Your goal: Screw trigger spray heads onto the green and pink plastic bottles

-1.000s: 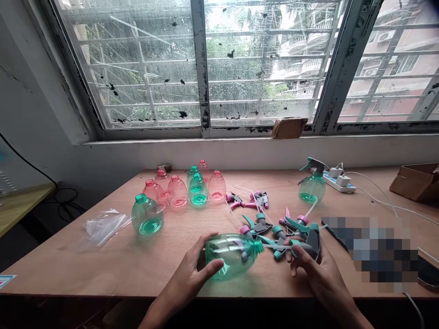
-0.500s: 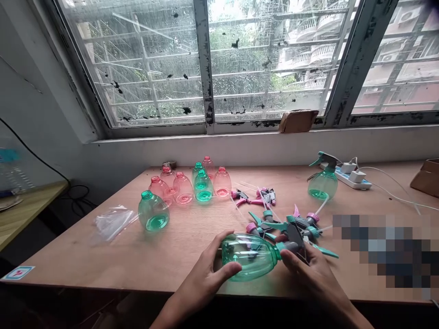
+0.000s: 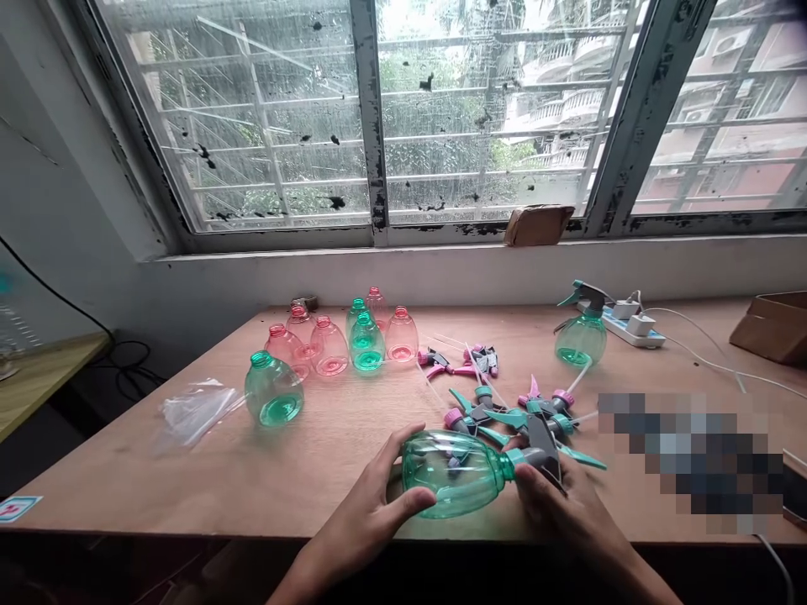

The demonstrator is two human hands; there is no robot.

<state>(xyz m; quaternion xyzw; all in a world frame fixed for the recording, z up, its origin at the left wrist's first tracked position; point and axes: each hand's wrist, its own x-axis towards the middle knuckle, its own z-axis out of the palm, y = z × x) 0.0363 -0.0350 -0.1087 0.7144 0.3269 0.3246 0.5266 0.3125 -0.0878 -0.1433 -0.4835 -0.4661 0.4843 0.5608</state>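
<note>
My left hand (image 3: 384,496) is wrapped round a clear green spray bottle (image 3: 450,472), lying on its side with its neck to the right. At the neck my right hand (image 3: 567,496) grips a grey and teal trigger spray head (image 3: 540,445); its fingers are partly hidden behind it. The head meets the bottle mouth, but I cannot tell whether it is screwed tight. Just behind the hands lies a pile of teal and pink trigger spray heads (image 3: 482,413) with white tubes. Pink and grey spray heads (image 3: 484,361) lie farther back.
Pink and green open bottles (image 3: 329,349) stand at the back left, with one green bottle (image 3: 273,391) nearer me. Left of it lies a plastic bag (image 3: 195,412). A green bottle with a spray head (image 3: 581,336) stands at the back right by a power strip (image 3: 630,326).
The view has shifted slightly, so things on the table appear a little farther left. Both hands keep their hold on the bottle and spray head.
</note>
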